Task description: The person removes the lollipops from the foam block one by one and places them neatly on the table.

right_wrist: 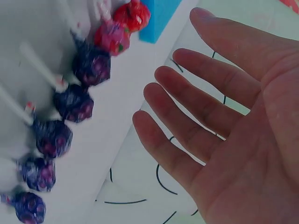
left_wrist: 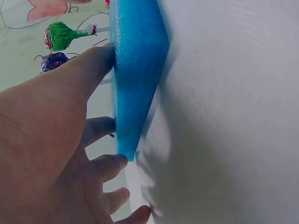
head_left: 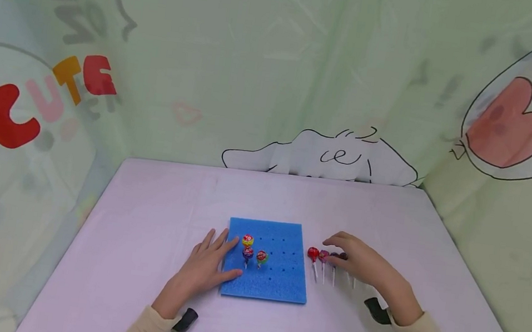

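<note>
Left hand (head_left: 204, 263) touching a blue foam board (head_left: 280, 290), right hand (head_left: 360, 258) above loose lollipops (right_wrist: 73, 103).
The left fingers spread at the board's left edge; the right fingers, slightly parted, hover over the row lying just right of it. Three upright lollipops (head_left: 248, 253) stand in the board; a printed backdrop (head_left: 258, 75) hangs behind.

- Board (head_left: 286, 291) on the table (head_left: 148, 218).
- Upright lollipops (head_left: 261, 257) in the board's left half.
- Lying lollipops (head_left: 313, 253) in a row, right of the board.
- Left hand (head_left: 204, 263) at the board's left edge.
- Right hand (head_left: 360, 258) raised, by the row.
</note>
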Demonstrator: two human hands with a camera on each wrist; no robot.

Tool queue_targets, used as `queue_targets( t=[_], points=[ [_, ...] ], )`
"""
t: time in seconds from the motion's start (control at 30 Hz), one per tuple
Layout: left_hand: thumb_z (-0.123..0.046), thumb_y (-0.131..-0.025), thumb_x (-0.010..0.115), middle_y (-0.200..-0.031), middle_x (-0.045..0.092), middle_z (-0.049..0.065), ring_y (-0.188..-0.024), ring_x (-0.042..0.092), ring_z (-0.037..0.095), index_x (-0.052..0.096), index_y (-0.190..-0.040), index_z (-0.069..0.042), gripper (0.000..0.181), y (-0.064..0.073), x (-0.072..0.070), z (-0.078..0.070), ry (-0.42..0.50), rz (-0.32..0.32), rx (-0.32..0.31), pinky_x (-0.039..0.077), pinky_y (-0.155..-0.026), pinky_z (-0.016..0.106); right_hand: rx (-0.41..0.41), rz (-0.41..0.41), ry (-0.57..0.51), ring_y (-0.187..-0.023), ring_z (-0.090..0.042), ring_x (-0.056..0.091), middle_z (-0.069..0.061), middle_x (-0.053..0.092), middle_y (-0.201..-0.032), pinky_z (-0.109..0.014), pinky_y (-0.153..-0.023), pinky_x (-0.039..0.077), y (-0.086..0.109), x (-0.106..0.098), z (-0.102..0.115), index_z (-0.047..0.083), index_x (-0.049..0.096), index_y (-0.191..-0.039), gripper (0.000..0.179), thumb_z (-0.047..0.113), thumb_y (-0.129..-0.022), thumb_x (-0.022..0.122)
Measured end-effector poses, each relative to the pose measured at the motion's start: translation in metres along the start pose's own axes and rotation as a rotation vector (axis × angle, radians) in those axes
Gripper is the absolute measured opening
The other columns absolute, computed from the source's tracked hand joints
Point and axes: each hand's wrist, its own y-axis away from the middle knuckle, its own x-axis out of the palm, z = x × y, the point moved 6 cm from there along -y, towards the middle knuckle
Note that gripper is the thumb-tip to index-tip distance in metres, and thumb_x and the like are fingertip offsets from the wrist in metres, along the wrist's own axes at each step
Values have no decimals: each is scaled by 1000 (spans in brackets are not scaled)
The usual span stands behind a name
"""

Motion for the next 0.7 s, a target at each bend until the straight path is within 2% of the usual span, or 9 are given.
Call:
queue_targets(
  t=[0.2,0.47,0.7],
  points=[
    [-57,-92,65,-167,24,15,-155,10,45,40,-155,-19,78,1,-1,-2,6,-2,2,21,-117,69,-54,-41,-13,-117,-34,63,-14,66,-124,-46,-93,57,-3,11,17,5,68,-125,37,20,-92,73],
    [-56,-92,65,-167,24,15,-155,10,45,40,-155,-19,78,1,-1,-1,14,-10,8,21,-117,69,-134,-139,-55,-111,-29,66,-12,65,-126,-39,-89,59,-4,26,45,5,68,-124,36,22,-93,73],
    [-56,-92,66,-167,24,15,-155,10,45,39,-156,-20,78,2,-2,-2,13,-6,5,21,-117,69,-223,-253,4,-115,-26,66,-8,66,-126,-39,-90,58,-8,37,69,10,69,-123,35,22,-90,76]
  ],
)
